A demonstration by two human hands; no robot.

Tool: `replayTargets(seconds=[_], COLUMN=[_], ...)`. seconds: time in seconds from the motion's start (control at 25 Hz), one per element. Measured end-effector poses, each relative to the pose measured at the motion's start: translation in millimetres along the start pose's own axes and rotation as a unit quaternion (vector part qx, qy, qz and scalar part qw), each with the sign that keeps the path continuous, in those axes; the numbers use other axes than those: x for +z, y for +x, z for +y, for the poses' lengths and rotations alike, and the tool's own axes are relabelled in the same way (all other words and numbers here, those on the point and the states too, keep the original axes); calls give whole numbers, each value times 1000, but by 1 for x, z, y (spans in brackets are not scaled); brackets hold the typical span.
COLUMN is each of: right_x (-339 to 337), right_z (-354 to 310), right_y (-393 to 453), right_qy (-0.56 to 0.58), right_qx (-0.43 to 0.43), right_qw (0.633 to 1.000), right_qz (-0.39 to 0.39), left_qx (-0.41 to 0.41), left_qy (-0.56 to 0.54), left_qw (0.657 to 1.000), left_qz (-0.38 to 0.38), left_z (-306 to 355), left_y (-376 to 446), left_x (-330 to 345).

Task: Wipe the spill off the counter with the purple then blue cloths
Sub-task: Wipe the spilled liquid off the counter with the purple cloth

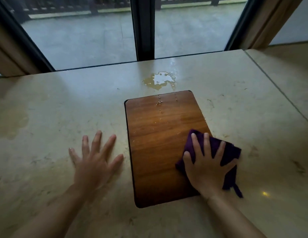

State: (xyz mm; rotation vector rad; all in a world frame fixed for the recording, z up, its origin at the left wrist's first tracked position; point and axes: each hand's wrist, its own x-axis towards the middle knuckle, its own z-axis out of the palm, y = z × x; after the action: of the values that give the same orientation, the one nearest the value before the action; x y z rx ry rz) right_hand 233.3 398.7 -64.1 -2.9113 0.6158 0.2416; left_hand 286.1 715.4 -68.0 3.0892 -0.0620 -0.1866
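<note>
A yellowish spill (159, 80) pools on the beige stone counter (63, 103) near the window, just beyond the far edge of a brown wooden board (158, 134). Thin trails of drops run from it onto the board's far end. My right hand (207, 166) presses flat, fingers spread, on a dark purple cloth (232, 152) that lies across the board's right edge and onto the counter. My left hand (94, 160) rests flat on the counter left of the board, fingers spread, holding nothing. No blue cloth is in view.
A large window with a dark centre frame (144, 28) runs along the counter's far edge. A seam (277, 86) crosses the counter at the right. A faint damp stain (12, 121) marks the counter at far left.
</note>
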Motion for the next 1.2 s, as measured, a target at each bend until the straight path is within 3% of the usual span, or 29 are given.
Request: replayTargets(seconds=[0.24,0.44,0.64,0.76,0.96,1.2], right_x=[-31,-51,-72,-68,-58,-40], right_z=[-53,-105,-141,-154,-145,-82], right_y=[165,314,400,403,333,180], right_qy=[-9,7,-12,-55,-61,-67], right_qx=[-8,-23,-165,-274,-374,-376], right_qw=[1000,1000,986,959,923,920], right_qz=[5,1,-33,-47,-66,-88], left_qx=[5,16,25,22,13,-5], left_qy=[28,6,16,23,21,11], left_qw=[999,1000,1000,999,1000,1000], left_qz=[-42,-13,12,12,10,1], left_z=[2,1,3,1,1,0], left_y=[-2,1,1,-1,-3,-5], left_x=[-3,-1,4,6,6,3])
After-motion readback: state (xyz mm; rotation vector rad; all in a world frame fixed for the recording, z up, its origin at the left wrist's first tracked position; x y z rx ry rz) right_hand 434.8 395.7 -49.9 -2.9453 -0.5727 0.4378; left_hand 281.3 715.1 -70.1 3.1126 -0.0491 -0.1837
